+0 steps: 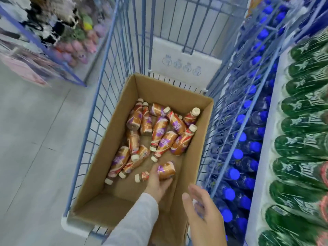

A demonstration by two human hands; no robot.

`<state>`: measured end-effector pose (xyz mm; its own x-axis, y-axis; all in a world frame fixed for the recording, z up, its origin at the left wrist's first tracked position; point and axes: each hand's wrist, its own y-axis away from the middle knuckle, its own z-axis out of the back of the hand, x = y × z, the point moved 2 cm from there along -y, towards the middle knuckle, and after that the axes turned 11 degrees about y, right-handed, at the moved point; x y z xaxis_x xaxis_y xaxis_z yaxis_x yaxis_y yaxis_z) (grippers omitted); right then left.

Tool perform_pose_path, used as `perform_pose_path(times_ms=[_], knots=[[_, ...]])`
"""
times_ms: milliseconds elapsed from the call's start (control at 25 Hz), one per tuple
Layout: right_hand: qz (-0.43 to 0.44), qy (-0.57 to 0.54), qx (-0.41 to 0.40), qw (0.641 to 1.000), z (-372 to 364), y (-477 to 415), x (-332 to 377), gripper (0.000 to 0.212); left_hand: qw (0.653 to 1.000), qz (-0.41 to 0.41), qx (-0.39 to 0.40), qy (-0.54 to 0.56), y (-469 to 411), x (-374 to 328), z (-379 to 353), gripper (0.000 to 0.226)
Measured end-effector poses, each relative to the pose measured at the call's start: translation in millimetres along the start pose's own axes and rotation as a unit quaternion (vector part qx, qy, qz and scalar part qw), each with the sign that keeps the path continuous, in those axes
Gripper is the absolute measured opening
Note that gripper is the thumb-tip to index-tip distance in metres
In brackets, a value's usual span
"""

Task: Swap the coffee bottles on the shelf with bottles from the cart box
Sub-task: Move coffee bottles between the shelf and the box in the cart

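You're mid-pick: left hand (158,181) grips a coffee bottle (166,170) in the cardboard box (200,139), right hand (202,215) spread and empty; next, lift it clear.

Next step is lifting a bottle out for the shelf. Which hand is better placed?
Left. The left hand reaches down into the box and grips a coffee bottle lying near its near end. The right hand hovers open above the box's right wall, holding nothing.

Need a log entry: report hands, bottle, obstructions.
Left hand grips a bottle in the box. Right hand open, over the box's near corner. Nothing blocking the lift.
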<state>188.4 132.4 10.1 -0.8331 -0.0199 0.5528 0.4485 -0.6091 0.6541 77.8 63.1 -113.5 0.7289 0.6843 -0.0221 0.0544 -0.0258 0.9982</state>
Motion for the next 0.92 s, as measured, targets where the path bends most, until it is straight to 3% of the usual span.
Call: perform_pose_path(times_ms=[80, 200, 400, 560, 640, 720, 840, 920], knots=[[0.026, 0.024, 0.027, 0.999, -7, -18, 9, 0.025, 0.993, -0.03, 0.021, -0.109, 19, -13, 31, 0.056], [0.108, 0.131, 0.074, 0.983, -41, -62, 26, 0.035, 0.981, -0.055, -0.006, -0.188, 61, -42, 78, 0.051], [0.218, 0.338, 0.202, 0.893, -142, -157, 51, 0.063, 0.981, -0.072, -0.043, -0.176, 123, -92, 114, 0.032], [0.241, 0.403, 0.261, 0.844, -189, -212, 38, 0.085, 0.956, -0.055, -0.039, -0.285, 110, -118, 138, 0.083], [0.261, 0.437, 0.259, 0.821, -202, -226, 24, 0.094, 0.95, -0.051, -0.009, -0.308, 102, -125, 154, 0.093], [0.303, 0.485, 0.224, 0.789, -210, -231, 11, 0.089, 0.95, -0.048, -0.007, -0.308, 90, -129, 163, 0.099], [0.35, 0.542, 0.189, 0.74, -209, -227, 3, 0.076, 0.962, -0.045, -0.047, -0.264, 86, -124, 170, 0.072], [0.346, 0.558, 0.214, 0.724, -205, -220, -2, 0.077, 0.969, -0.045, -0.029, -0.242, 89, -121, 172, 0.071]])
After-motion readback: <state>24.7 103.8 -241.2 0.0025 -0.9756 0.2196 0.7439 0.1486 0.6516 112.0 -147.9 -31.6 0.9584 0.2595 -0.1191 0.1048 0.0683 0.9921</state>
